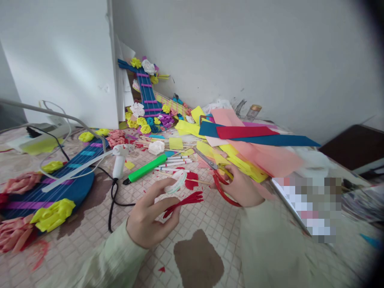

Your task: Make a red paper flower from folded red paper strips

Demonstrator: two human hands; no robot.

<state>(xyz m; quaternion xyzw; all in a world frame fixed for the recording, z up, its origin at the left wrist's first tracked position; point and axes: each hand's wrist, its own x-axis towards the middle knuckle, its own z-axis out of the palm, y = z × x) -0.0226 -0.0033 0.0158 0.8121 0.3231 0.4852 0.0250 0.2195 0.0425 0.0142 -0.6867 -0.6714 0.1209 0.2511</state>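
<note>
- The left hand (151, 218) is seen at lower centre, clenched on a red fringed paper strip (183, 202); the strip is pinched between thumb and fingers and its cut end is pointed to the right, just above the tabletop.
- A tape roll (177, 184) is located at the tip of the left index finger; whether it is touched or only lying beside it cannot be told.
- The right hand (244, 188) is placed just right of the strip, and red-handled scissors (220, 182) are grasped in it, with the fingers passed through the handle loops. The blades are directed up and to the left, away from the strip, and are not in contact with it.
- Red paper scraps (191, 181) are scattered on the tiled table cover (210, 224) between the two hands.
- A green marker (145, 169) and a white glue gun (120, 160) are laid beyond the left hand; a row of pens (177, 161) is found just beside the marker.
- Coloured paper sheets (252, 138) are piled beyond the right hand.
- A blue guitar-shaped craft (57, 182), trimmed with yellow and pink paper flowers, is laid flat at far left; a second one (147, 90) is propped against the wall.
</note>
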